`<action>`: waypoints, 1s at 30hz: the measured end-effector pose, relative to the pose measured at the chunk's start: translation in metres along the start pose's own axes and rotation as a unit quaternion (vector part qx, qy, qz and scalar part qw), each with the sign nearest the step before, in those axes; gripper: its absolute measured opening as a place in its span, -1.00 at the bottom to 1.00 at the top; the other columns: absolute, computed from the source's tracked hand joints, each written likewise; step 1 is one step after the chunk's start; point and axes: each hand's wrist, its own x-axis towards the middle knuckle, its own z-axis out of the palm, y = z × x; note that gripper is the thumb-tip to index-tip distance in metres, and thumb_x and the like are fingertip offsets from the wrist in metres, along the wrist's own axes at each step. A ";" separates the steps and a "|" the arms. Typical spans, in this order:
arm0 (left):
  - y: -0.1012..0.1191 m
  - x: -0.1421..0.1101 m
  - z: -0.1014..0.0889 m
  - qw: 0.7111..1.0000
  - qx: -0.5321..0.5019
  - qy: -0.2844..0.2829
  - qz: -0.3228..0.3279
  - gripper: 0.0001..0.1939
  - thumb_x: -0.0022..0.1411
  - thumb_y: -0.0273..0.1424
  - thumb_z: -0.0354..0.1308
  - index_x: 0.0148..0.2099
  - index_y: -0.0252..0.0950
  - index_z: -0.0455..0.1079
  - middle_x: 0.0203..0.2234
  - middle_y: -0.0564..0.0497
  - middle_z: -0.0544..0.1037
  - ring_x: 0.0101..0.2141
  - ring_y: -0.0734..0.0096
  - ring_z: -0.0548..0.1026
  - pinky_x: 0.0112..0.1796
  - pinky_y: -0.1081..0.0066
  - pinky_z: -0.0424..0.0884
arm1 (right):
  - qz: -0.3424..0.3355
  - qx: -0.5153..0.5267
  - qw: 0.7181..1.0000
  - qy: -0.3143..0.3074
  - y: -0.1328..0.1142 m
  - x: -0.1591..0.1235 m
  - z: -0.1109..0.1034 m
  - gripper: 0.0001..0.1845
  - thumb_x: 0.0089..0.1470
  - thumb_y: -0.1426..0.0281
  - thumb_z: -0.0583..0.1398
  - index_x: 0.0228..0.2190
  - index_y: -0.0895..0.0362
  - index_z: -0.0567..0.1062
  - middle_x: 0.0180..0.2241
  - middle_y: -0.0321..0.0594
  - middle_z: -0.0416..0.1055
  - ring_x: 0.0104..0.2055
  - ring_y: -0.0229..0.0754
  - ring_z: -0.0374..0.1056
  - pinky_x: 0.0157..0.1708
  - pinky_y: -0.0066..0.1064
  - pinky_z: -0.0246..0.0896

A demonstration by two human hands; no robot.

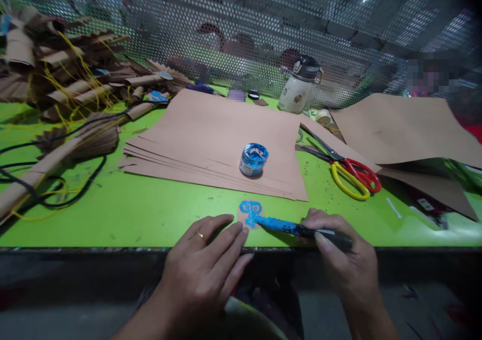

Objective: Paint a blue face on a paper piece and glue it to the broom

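The left hand (205, 262), loosely open, rests beside the small blue-daubed cutout (250, 214) near the edge of the table (181, 199), seemingly to steady it, while the right hand (346, 252) clamps a paint-smeared marker (293, 228) angled onto it, the open paint jar (251, 167) conveniently close

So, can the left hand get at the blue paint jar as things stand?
Probably yes: the left hand seems to grasp nothing, its fingertips by the small painted piece, and nothing upright appears to block the blue paint jar on the brown paper.
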 end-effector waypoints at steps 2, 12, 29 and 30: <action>0.000 0.000 0.000 1.000 0.001 0.000 0.002 -0.75 0.22 -0.48 0.27 -0.04 -0.44 0.52 -0.16 -0.09 0.64 -0.09 0.08 0.50 -0.13 0.11 0.48 | 0.002 0.002 1.000 0.007 0.001 -0.001 0.000 -0.86 0.22 0.45 0.18 -0.24 0.01 0.53 -0.34 -0.25 0.40 -0.22 -0.18 0.35 -0.31 -0.40 0.27; 0.000 0.000 -0.002 1.000 0.000 -0.009 0.004 -0.76 0.24 -0.50 0.25 -0.04 -0.45 0.51 -0.15 -0.11 0.63 -0.07 0.09 0.49 -0.13 0.12 0.47 | -0.060 -0.009 0.998 -0.027 -0.004 -0.001 0.001 -0.77 0.18 0.55 0.15 -0.20 0.03 0.52 -0.37 -0.23 0.43 -0.25 -0.15 0.37 -0.31 -0.34 0.31; 0.000 0.001 -0.001 1.000 -0.001 -0.003 0.010 -0.76 0.22 -0.52 0.26 -0.05 -0.47 0.52 -0.17 -0.10 0.64 -0.08 0.09 0.49 -0.13 0.16 0.46 | -0.071 -0.012 0.997 -0.029 -0.003 -0.003 0.006 -0.73 0.15 0.58 0.15 -0.18 0.04 0.52 -0.34 -0.19 0.46 -0.21 -0.09 0.39 -0.24 -0.23 0.34; 0.000 0.001 -0.001 1.000 -0.001 -0.004 0.006 -0.76 0.22 -0.52 0.26 -0.05 -0.46 0.52 -0.16 -0.10 0.63 -0.07 0.09 0.49 -0.12 0.16 0.45 | -0.071 -0.010 0.997 -0.029 -0.003 -0.003 0.006 -0.74 0.16 0.58 0.14 -0.19 0.04 0.52 -0.34 -0.18 0.46 -0.21 -0.08 0.40 -0.24 -0.22 0.34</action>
